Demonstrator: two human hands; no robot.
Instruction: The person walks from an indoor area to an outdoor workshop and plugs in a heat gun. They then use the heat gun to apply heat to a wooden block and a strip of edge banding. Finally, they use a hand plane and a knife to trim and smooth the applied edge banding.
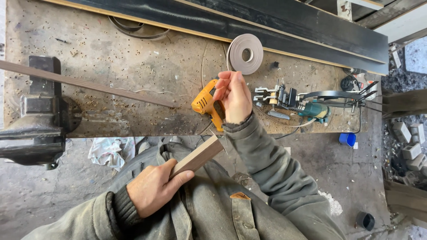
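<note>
Iron-grey, the bench vise (pixel 38 113) sits at the far left of the workbench (pixel 133 58). Right of the vise, below the bench edge, my left hand (pixel 153 189) is closed around a short brown strip of wood (pixel 198 156). Further right, my right hand (pixel 233 95) hovers over the yellow power tool (pixel 204 103), fingers pinched together; whether they hold anything I cannot tell. A grey tape roll (pixel 245 54) lies beyond.

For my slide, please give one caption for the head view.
Left hand holds a wooden strip; right hand reaches over a yellow power tool on the workbench.
</note>
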